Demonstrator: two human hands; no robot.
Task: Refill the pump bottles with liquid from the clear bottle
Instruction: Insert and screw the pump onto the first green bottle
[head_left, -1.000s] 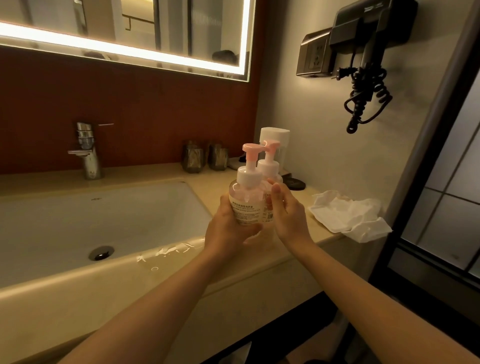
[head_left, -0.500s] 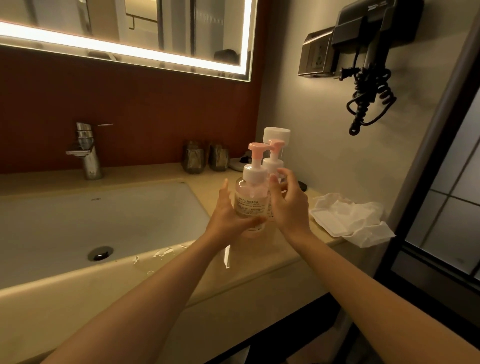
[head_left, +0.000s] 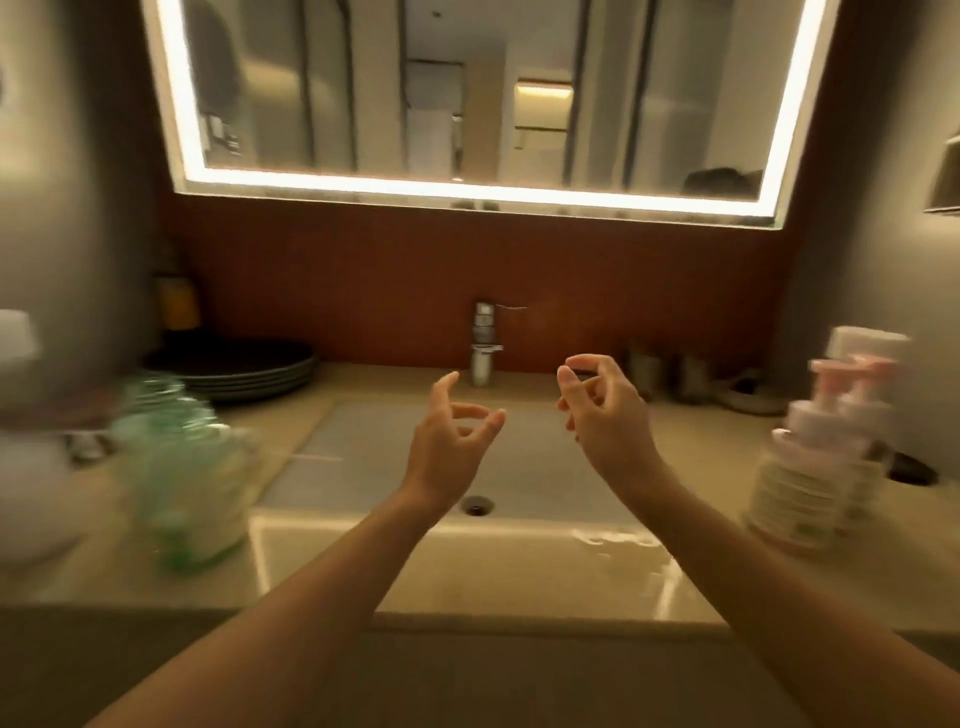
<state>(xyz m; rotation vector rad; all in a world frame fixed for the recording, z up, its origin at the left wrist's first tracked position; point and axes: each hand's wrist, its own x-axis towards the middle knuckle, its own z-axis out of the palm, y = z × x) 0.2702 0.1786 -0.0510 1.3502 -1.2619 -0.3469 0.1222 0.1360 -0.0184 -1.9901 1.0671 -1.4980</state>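
Two pump bottles (head_left: 815, 467) with pink tops stand together on the counter at the far right, blurred by camera motion. On the counter left of the sink stands a blurred clear, greenish bottle (head_left: 182, 478). My left hand (head_left: 452, 441) and my right hand (head_left: 608, 415) hover over the sink (head_left: 363, 441), both empty with fingers loosely curled and apart. Neither hand touches a bottle.
A chrome tap (head_left: 485, 343) rises behind the sink. Dark plates (head_left: 244, 366) are stacked at the back left, and a white object (head_left: 21, 467) sits at the far left edge. Small dark cups (head_left: 670, 374) stand at the back right. A lit mirror (head_left: 483, 104) hangs above.
Both hands have let go of the pump bottles, which now stand on the right counter. The view has swung left, centring on the sink and revealing the left counter.
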